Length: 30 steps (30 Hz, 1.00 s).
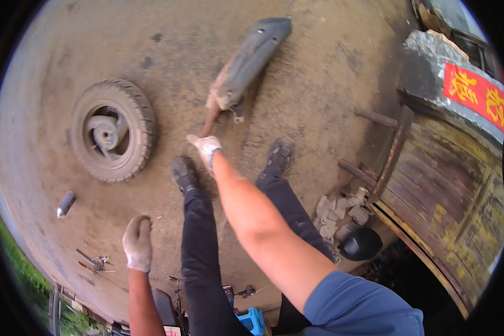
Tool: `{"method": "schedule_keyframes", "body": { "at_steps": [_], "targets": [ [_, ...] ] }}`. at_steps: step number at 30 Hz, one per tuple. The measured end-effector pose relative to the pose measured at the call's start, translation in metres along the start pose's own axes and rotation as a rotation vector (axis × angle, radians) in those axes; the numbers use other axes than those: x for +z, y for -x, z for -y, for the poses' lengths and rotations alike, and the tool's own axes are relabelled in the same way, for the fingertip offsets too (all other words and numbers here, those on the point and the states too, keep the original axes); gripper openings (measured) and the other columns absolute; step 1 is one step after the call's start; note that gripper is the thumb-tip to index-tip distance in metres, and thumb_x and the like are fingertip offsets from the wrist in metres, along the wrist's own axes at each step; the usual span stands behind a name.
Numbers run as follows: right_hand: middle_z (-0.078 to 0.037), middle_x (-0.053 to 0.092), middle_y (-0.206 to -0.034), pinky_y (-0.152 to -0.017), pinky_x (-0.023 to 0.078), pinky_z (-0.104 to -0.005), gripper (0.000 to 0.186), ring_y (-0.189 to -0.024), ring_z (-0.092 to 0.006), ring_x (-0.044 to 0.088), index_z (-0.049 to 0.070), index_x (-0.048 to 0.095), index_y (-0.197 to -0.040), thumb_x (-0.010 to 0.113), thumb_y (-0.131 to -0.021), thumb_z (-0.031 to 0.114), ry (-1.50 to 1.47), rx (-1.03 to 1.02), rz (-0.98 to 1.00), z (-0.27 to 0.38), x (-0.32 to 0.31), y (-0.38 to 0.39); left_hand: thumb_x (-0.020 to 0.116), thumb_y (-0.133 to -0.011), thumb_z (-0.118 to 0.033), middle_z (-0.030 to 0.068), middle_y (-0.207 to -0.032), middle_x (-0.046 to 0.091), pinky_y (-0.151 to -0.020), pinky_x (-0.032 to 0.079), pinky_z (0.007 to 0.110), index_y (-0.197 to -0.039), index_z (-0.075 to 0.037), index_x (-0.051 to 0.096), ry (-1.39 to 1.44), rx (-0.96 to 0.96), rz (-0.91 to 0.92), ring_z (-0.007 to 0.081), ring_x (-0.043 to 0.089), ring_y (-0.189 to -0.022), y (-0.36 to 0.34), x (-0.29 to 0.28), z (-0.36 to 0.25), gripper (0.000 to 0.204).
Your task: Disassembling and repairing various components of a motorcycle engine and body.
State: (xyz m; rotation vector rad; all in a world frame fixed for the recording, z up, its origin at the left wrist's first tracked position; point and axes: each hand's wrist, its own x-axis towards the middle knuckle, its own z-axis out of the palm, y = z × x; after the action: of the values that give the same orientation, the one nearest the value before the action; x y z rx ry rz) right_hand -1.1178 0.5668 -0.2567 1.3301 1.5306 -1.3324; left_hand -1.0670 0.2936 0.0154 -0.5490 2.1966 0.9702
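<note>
My right hand [206, 147], in a white work glove, grips the thin rusty pipe [210, 120] of a scooter exhaust muffler. The muffler [256, 56] has a grey perforated shield and points away from me, up and to the right, over the dirty ground. A small metal bracket sticks out near its lower end. On the left, my left hand [137, 243] hangs above the ground in a dusty glove. Its fingers look stretched and close together, and nothing shows in them. A wheel with a knobbly tyre [115, 130] lies flat at the far left.
A spray can [66, 205] and some hand tools [96, 262] lie on the ground at left. To the right stand a worn wooden table [442, 185] and a wooden stool frame [392, 154]. Used gloves [341, 213] are heaped near a black rounded object [360, 244]. A blue plastic item [253, 321] is by my legs.
</note>
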Motion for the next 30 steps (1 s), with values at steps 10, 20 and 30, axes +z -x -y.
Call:
{"method": "schedule_keyframes", "body": {
  "at_steps": [10, 20, 30],
  "targets": [
    [-0.032, 0.074, -0.091, -0.083, 0.060, -0.0522, 0.050, -0.101, -0.0444, 0.075, -0.003, 0.077, -0.099, 0.064, -0.093, 0.044, 0.147, -0.139, -0.191, 0.089, -0.164, 0.188, 0.061, -0.104, -0.021, 0.0054, -0.083, 0.070, -0.055, 0.053, 0.029, -0.111, -0.005, 0.071, -0.068, -0.396, 0.236, 0.0129, 0.065, -0.066, 0.020, -0.021, -0.006, 0.020],
    [-0.020, 0.072, -0.068, -0.059, 0.058, -0.0441, 0.036, -0.056, -0.0261, 0.074, -0.001, 0.072, -0.082, 0.063, -0.091, 0.033, 0.053, -0.252, 0.115, -0.027, -0.463, 0.461, 0.062, -0.105, -0.020, 0.0057, -0.087, 0.071, -0.058, 0.054, 0.029, -0.114, -0.001, 0.073, -0.205, 0.129, 0.400, 0.0138, 0.067, -0.069, 0.012, 0.017, -0.266, 0.024],
    [-0.011, 0.075, -0.071, -0.059, 0.057, -0.0429, 0.040, -0.060, -0.0217, 0.074, 0.004, 0.074, -0.085, 0.065, -0.092, 0.043, 0.161, 0.091, -0.235, -0.248, -0.547, 0.775, 0.064, -0.103, -0.021, 0.0075, -0.083, 0.072, -0.054, 0.053, 0.032, -0.114, 0.000, 0.076, -0.716, 0.155, 0.600, 0.0154, 0.065, -0.062, 0.036, 0.081, -0.338, 0.026]
  ]
}}
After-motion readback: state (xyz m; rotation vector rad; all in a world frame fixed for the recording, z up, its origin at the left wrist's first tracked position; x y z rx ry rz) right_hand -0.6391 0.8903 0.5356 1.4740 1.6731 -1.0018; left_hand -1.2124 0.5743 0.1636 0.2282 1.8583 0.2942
